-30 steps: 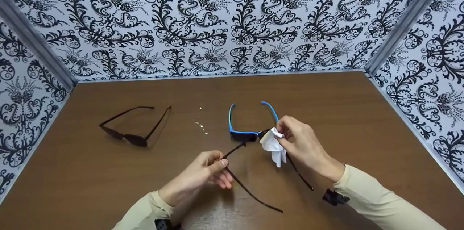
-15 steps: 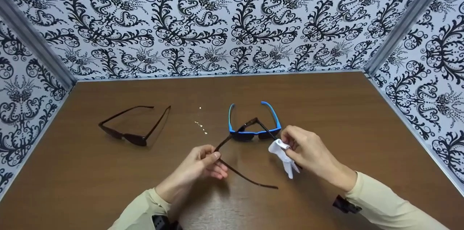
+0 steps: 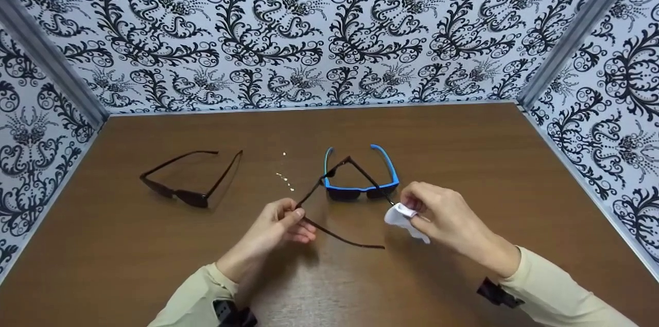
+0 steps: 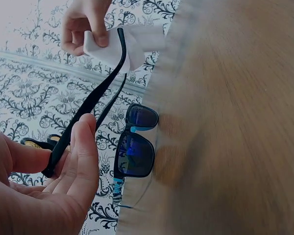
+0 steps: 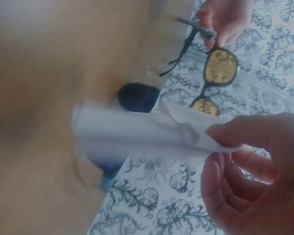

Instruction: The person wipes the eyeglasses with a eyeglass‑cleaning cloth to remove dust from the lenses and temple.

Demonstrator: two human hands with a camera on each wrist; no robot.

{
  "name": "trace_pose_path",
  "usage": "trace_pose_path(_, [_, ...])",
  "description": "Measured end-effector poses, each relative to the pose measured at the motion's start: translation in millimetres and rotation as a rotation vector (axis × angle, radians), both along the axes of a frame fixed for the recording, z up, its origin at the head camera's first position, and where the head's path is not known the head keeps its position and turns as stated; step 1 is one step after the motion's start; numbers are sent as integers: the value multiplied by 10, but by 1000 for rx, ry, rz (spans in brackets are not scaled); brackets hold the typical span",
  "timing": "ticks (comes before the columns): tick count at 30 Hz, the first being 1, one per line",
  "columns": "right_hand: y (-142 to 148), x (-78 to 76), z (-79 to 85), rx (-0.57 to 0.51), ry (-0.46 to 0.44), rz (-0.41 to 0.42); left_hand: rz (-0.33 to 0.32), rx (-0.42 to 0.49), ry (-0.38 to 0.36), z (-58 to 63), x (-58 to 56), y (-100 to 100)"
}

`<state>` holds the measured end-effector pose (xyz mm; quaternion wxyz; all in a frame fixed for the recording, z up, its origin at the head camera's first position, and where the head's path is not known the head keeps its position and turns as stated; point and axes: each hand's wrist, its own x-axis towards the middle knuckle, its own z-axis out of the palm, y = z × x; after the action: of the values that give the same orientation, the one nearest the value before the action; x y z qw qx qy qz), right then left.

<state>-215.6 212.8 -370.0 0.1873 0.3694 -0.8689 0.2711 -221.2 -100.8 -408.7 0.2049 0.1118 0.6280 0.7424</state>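
Near the front middle of the table, my left hand pinches black-framed glasses at one hinge corner, with both temples spread toward the right. Their yellow lenses show in the right wrist view. My right hand pinches a white cloth between thumb and fingers, at the end of the far temple. The cloth hides that temple's tip. Behind the held glasses, sunglasses with a blue frame lie on the table with their temples unfolded.
Dark brown sunglasses lie unfolded on the left of the wooden table. Several small pale flecks dot the wood between the two pairs. Patterned panels enclose the back and sides.
The cloth in my right hand has slid from the lens end along the far temple to its tip, moving right and toward me. My left hand has shifted slightly left, turning the glasses.
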Motion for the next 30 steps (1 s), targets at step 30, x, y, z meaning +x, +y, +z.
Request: trace_pose_path(30, [-796, 92, -109, -143, -511, 175, -97, 23, -58, 33, 59, 204])
